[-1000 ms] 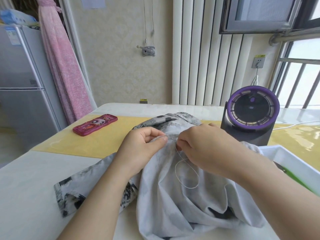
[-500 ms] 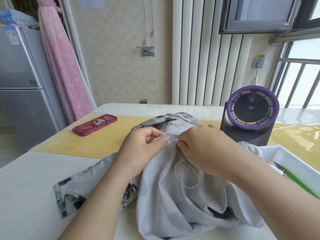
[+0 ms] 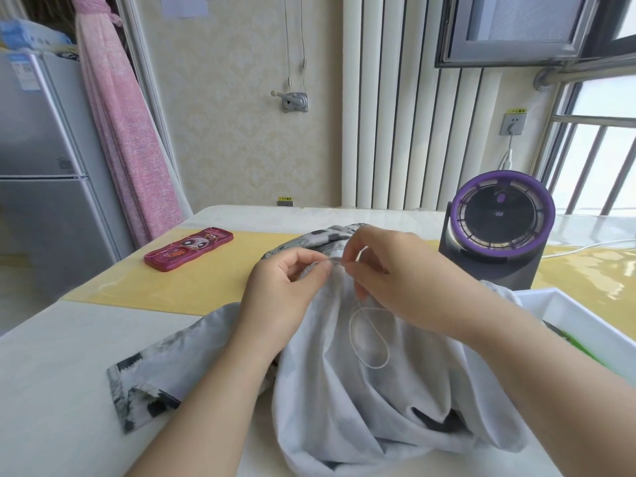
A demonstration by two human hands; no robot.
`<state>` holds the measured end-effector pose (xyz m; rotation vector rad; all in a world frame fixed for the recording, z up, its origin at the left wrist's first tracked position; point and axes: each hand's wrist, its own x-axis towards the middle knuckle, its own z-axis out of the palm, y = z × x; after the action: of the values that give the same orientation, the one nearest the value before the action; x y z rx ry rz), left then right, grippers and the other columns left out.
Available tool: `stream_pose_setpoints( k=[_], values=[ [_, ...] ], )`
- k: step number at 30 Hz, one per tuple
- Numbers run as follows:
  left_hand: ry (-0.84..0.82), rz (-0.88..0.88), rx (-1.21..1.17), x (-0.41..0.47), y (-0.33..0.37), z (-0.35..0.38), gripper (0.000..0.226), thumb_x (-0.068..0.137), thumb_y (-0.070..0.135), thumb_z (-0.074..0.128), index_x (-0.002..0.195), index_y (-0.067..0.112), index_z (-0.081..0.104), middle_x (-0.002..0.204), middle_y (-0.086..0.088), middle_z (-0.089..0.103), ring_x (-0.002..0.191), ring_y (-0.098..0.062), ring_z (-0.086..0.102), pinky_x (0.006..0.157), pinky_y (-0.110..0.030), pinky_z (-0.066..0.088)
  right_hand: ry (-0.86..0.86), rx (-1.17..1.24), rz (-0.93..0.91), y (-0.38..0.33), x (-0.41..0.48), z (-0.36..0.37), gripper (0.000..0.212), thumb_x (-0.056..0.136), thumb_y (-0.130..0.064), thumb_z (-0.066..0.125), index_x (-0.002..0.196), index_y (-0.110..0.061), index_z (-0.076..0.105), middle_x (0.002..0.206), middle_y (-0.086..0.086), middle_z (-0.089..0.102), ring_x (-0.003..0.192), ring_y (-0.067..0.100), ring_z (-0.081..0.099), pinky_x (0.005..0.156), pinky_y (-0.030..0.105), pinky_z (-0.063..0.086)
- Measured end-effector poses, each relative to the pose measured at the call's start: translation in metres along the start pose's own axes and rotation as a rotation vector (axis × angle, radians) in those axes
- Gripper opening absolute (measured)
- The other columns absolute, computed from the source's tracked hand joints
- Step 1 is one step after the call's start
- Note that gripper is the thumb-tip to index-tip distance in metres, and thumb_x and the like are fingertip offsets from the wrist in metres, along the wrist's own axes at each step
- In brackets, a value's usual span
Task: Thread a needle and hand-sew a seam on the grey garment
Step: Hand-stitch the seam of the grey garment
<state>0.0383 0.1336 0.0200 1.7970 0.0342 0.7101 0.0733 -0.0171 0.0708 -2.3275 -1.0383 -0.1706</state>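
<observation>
In the middle of the white tabletop (image 3: 51, 373) lies the soft grey cloth garment (image 3: 344, 401), bunched up in folds. The left hand (image 3: 285, 294) has a tight grip on a raised fold of the garment, pinching it between thumb and finger. The right hand (image 3: 399, 280) is just beside it. Its grip is pinched on what looks like a thin silver needle (image 3: 339, 264), which is too small to see well. A long white thread (image 3: 368, 339) hangs below the right hand and makes a loop on the garment. A flat pink phone case (image 3: 188, 249) lies on the yellow mat (image 3: 206, 287), well apart to the left. A round purple and black fan (image 3: 502, 215) stands behind the right hand. A white plastic tray (image 3: 585, 325) sits at the right edge.
</observation>
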Motion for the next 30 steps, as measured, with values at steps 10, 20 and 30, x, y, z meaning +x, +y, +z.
stream_pose_setpoints(
  k=[10, 20, 30],
  values=[
    [-0.045, -0.06, -0.181, -0.001, 0.002, 0.003, 0.012, 0.087, 0.012, 0.064, 0.079, 0.02, 0.067, 0.077, 0.002, 0.072, 0.078, -0.009, 0.064, 0.079, -0.022, 0.048, -0.134, 0.252, -0.081, 0.01, 0.001, -0.008, 0.003, 0.093, -0.019, 0.058, 0.093, -0.019, 0.061, 0.084, -0.01, 0.073, 0.066, 0.009, 0.061, 0.069, 0.025, 0.052],
    [-0.18, 0.081, -0.192, -0.003, 0.001, 0.003, 0.002, 0.079, 0.021, 0.066, 0.077, 0.019, 0.064, 0.074, 0.008, 0.067, 0.073, -0.006, 0.059, 0.072, -0.018, 0.047, 0.017, 0.279, 0.106, 0.022, 0.006, -0.018, 0.028, 0.08, -0.053, 0.062, 0.081, -0.027, 0.073, 0.056, 0.0, 0.056, 0.051, 0.005, 0.041, 0.051, 0.017, 0.034],
    [-0.261, 0.102, -0.18, -0.002, 0.0, 0.004, 0.005, 0.077, 0.019, 0.062, 0.078, 0.014, 0.062, 0.067, 0.014, 0.064, 0.066, 0.002, 0.056, 0.066, -0.01, 0.043, 0.117, 0.995, 0.282, 0.017, 0.011, -0.013, 0.014, 0.093, -0.013, 0.056, 0.079, -0.01, 0.058, 0.074, 0.002, 0.065, 0.045, 0.003, 0.048, 0.04, 0.011, 0.038]
  ],
)
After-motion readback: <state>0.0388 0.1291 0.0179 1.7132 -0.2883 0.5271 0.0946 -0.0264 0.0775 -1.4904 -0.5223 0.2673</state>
